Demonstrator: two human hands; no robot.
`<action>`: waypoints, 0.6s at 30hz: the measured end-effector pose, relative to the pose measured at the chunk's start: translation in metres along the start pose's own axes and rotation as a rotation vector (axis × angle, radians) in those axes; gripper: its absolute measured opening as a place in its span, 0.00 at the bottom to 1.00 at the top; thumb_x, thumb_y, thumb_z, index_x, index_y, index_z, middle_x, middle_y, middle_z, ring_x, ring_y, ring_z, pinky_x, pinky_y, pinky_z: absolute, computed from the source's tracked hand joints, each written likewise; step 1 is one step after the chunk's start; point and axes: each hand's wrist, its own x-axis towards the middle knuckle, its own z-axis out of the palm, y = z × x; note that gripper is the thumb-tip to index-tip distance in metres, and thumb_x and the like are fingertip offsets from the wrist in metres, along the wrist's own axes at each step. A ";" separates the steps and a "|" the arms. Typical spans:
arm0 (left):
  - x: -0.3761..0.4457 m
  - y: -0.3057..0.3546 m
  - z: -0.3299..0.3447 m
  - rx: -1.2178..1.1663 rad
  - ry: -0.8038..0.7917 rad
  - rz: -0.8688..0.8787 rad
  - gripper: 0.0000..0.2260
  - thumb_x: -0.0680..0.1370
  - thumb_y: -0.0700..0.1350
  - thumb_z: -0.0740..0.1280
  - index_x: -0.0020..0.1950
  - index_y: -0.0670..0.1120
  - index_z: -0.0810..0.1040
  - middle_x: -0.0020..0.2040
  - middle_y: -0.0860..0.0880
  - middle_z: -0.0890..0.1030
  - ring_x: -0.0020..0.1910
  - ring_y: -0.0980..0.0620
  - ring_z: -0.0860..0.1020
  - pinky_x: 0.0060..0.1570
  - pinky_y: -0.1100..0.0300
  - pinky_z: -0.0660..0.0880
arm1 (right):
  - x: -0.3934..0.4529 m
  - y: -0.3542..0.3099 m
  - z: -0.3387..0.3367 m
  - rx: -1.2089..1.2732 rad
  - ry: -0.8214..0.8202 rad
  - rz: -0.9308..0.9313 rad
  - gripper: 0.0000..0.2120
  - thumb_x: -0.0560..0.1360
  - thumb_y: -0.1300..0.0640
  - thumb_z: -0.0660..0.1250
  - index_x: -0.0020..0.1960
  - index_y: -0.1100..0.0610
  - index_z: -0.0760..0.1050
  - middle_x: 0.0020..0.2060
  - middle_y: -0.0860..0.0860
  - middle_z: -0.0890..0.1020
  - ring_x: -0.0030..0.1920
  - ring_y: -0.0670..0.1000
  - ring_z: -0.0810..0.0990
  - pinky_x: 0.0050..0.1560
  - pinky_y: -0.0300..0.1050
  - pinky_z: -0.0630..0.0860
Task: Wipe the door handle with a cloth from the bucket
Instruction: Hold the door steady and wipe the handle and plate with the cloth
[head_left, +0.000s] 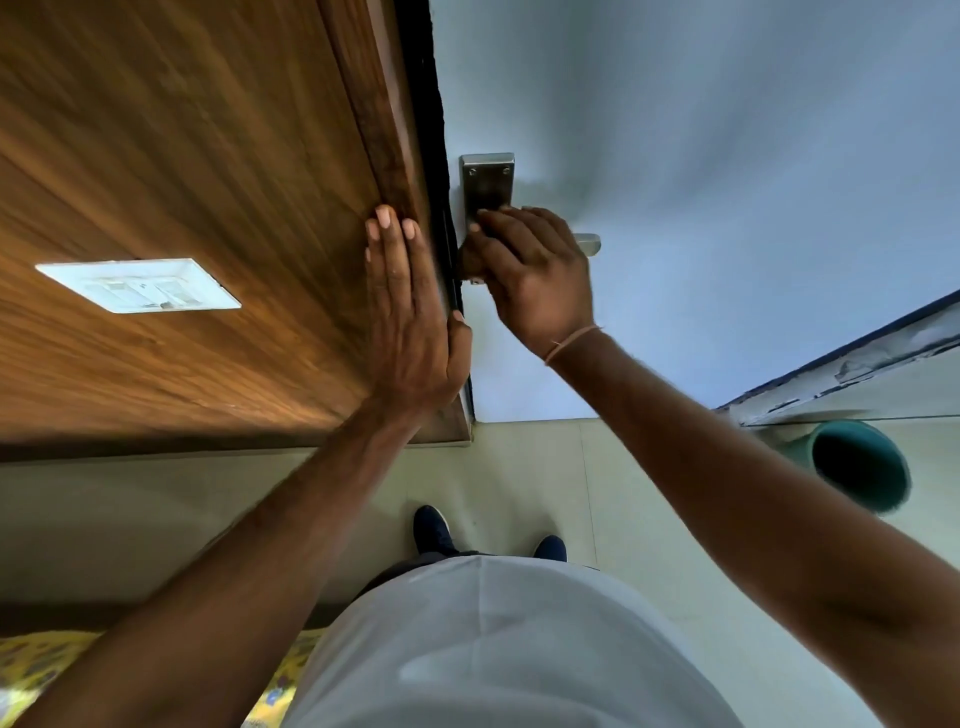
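A metal door handle is mounted on the pale blue door. Its backplate shows above my fingers, and the lever's tip sticks out to the right of them. My right hand is pressed over the lever, closed on a dark cloth that peeks out at the hand's left side. Flat against the wooden door frame, just left of the handle, lies my left hand, holding nothing. The teal bucket stands on the floor at the right, its inside dark.
A wood-panelled wall with a white switch plate fills the left. My two dark shoes stand on pale floor tiles below the door. A yellow patterned fabric lies at the bottom left.
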 end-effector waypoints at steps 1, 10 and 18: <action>0.000 -0.001 0.001 -0.003 0.009 0.001 0.40 0.75 0.41 0.64 0.84 0.29 0.53 0.84 0.26 0.55 0.86 0.28 0.53 0.87 0.36 0.53 | 0.001 -0.002 0.001 -0.009 -0.003 -0.004 0.09 0.82 0.61 0.71 0.60 0.58 0.85 0.59 0.56 0.87 0.60 0.60 0.85 0.65 0.57 0.79; 0.000 -0.003 0.001 -0.020 0.016 0.007 0.38 0.77 0.39 0.64 0.84 0.29 0.54 0.84 0.27 0.55 0.86 0.28 0.54 0.86 0.36 0.54 | 0.002 0.026 -0.015 -0.030 -0.088 -0.088 0.15 0.79 0.60 0.70 0.65 0.60 0.83 0.61 0.56 0.86 0.59 0.60 0.85 0.62 0.54 0.79; -0.001 -0.003 -0.004 0.014 -0.011 0.008 0.40 0.76 0.40 0.66 0.84 0.30 0.53 0.85 0.28 0.54 0.86 0.30 0.52 0.87 0.37 0.53 | -0.016 0.033 -0.024 0.000 0.032 0.035 0.08 0.81 0.60 0.71 0.56 0.62 0.85 0.59 0.57 0.87 0.61 0.60 0.85 0.65 0.56 0.79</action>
